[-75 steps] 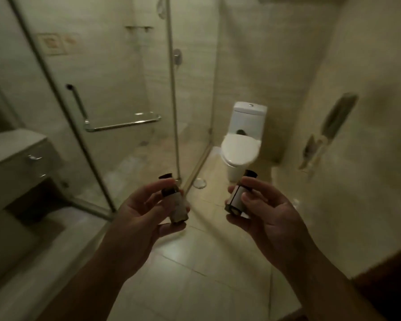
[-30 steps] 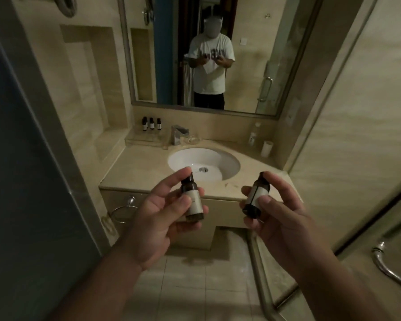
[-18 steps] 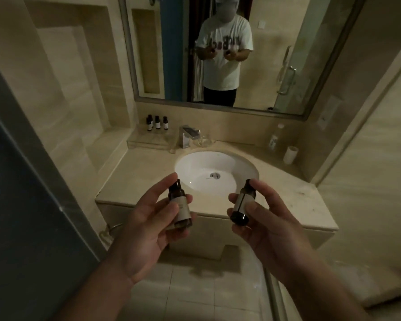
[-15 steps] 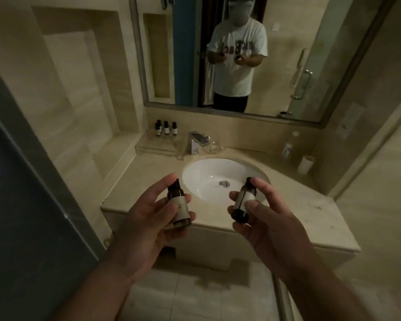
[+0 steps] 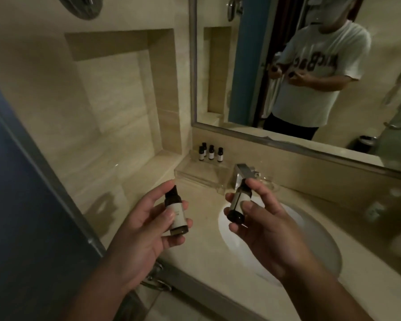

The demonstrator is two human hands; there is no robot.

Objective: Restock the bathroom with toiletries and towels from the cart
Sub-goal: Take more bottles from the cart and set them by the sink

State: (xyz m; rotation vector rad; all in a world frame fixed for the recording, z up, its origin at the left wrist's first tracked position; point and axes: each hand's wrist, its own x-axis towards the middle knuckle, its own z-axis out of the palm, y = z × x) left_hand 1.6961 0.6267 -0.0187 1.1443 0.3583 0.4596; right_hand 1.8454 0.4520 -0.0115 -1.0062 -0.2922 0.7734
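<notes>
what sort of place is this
Most likely a hotel bathroom: a white oval sink sunk into a beige stone counter, a wide metal-framed mirror above it, and four small dark pale-labelled toiletry bottles lined up on a clear tray beside the square metal faucet.

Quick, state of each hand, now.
Left hand: holding a small dark bottle with a pale label, upright.
Right hand: holding a second small dark pale-labelled bottle, tilted.
</notes>
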